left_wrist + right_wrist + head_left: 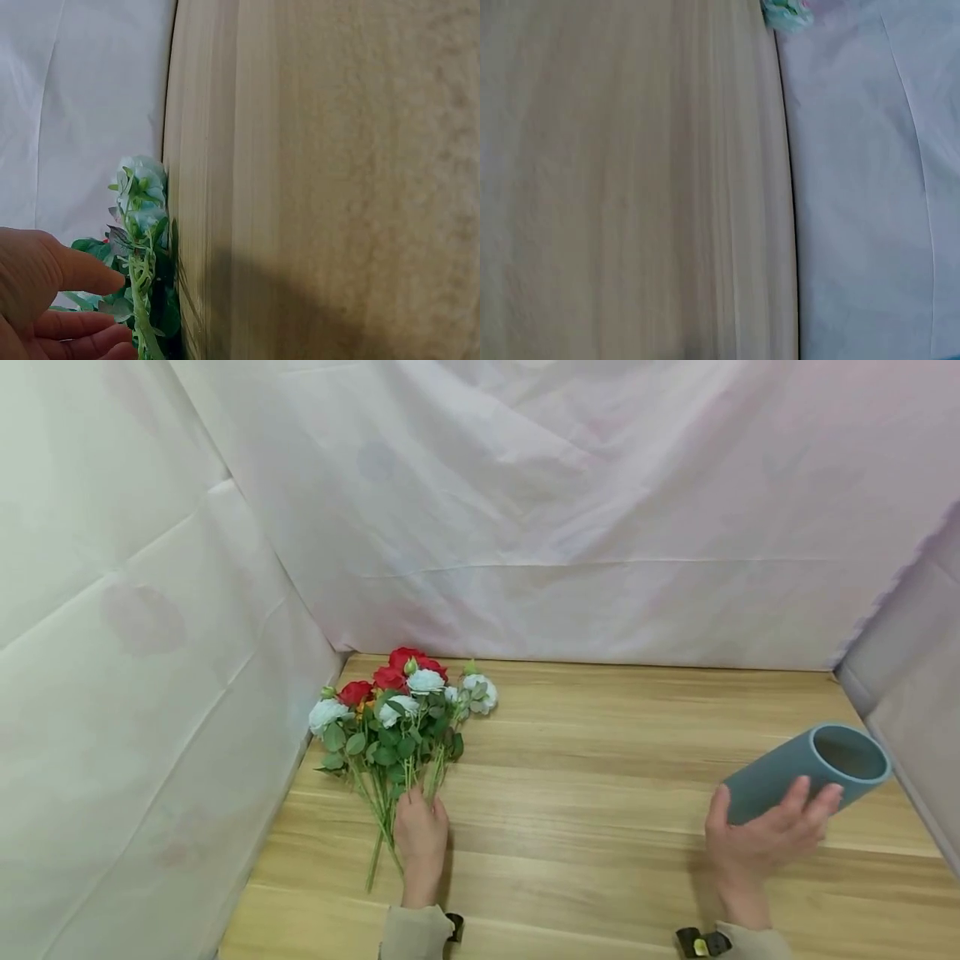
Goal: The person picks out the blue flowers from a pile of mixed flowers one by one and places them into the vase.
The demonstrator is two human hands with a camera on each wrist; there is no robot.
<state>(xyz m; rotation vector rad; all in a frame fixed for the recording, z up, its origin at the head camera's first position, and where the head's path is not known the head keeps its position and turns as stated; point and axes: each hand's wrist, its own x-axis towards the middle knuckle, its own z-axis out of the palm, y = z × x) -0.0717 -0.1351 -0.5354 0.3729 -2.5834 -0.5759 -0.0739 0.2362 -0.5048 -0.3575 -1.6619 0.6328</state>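
Note:
A bunch of artificial flowers, red and white roses [390, 677] with green leaves, lies at the left of the table, stems toward the front. My left hand [422, 835] is at the stems. Seen from the left wrist, its thumb [90, 271] is extended beside a green stem [141, 300], the other fingers are loosely bent below, and a gap shows between them. Over at the right, my right hand [765, 843] holds a blue-grey cylindrical vase [780, 772], thumb at one side and fingers spread along the other. The vase's mouth points up and right; its base is partly hidden.
The wooden table [585, 827] stretches between the two hands. A pale cloth wall [600, 527] closes off the back, with more cloth at the left [135, 693] and right sides. The right wrist view shows mostly the table [630, 187] and cloth [862, 195].

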